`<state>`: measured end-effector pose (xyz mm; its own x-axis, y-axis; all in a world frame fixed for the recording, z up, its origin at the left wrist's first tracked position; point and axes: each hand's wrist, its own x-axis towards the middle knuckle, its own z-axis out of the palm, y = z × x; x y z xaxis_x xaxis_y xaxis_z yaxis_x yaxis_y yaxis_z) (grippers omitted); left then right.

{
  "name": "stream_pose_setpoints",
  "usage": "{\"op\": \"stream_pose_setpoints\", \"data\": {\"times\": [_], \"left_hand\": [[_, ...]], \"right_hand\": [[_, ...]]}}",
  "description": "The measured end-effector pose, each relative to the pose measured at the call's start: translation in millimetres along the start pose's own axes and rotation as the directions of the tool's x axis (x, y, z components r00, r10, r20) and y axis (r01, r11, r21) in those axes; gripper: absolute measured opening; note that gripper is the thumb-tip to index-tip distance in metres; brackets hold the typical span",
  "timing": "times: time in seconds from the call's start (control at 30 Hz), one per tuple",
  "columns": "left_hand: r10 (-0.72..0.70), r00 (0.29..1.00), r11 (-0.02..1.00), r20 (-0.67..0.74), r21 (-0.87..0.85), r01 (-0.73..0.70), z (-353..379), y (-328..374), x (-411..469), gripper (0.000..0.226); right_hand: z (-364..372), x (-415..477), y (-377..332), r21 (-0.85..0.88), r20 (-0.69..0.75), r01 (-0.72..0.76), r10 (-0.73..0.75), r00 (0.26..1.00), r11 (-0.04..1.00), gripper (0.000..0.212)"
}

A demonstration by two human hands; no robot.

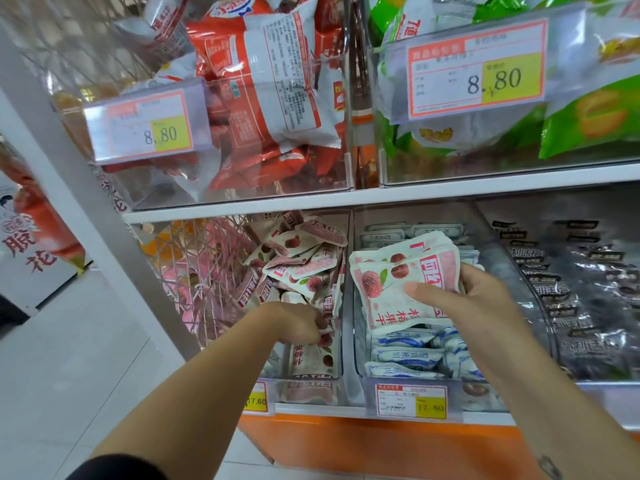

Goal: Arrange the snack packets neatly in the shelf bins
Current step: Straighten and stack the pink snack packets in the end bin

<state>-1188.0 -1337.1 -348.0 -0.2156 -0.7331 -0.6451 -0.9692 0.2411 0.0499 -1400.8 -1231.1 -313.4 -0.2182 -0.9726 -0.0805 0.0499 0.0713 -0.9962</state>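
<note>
My right hand (pixel 460 303) grips a small stack of pink-and-white bayberry snack packets (pixel 398 282), held above the middle clear bin (pixel 360 362) of the lower shelf. That bin holds blue-and-white packets (pixel 412 355). My left hand (pixel 298 322) reaches into the left clear bin (pixel 341 344), fingers closed on a pink packet (pixel 325 336) there. More pink packets (pixel 301 261) lie jumbled in the back of that bin.
A bin of black-and-silver packets (pixel 568 289) stands on the right. The upper shelf carries bins of red packets (pixel 270 91) and green packets (pixel 588 116) with price tags (pixel 476 69). A white shelf post (pixel 86 188) stands at left, with floor tiles (pixel 69 358) beyond it.
</note>
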Motion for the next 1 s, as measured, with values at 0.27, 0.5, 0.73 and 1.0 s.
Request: {"op": "stream_pose_setpoints", "data": {"times": [0.27,0.5,0.73,1.0], "left_hand": [[0.001,1.0,0.996,-0.009,-0.091,-0.002,1.7,6.0,-6.8,0.04],[-0.004,1.0,0.992,-0.022,-0.123,0.002,5.9,7.8,-7.1,0.045],[0.011,1.0,0.996,-0.005,-0.09,-0.011,2.2,5.5,-7.9,0.04],[0.036,0.999,0.996,-0.026,-0.075,-0.038,3.9,3.5,-4.8,0.052]], "right_hand": [[-0.4,-3.8,-2.0,0.015,0.011,0.009,-0.009,1.0,1.0,0.02],[-0.8,-3.2,-2.7,0.009,0.01,0.0,0.0,1.0,1.0,0.018],[-0.8,-5.1,-4.0,0.007,0.012,-0.007,0.007,1.0,1.0,0.018],[-0.7,-5.0,-4.6,-0.004,0.017,-0.009,0.009,1.0,1.0,0.018]]}}
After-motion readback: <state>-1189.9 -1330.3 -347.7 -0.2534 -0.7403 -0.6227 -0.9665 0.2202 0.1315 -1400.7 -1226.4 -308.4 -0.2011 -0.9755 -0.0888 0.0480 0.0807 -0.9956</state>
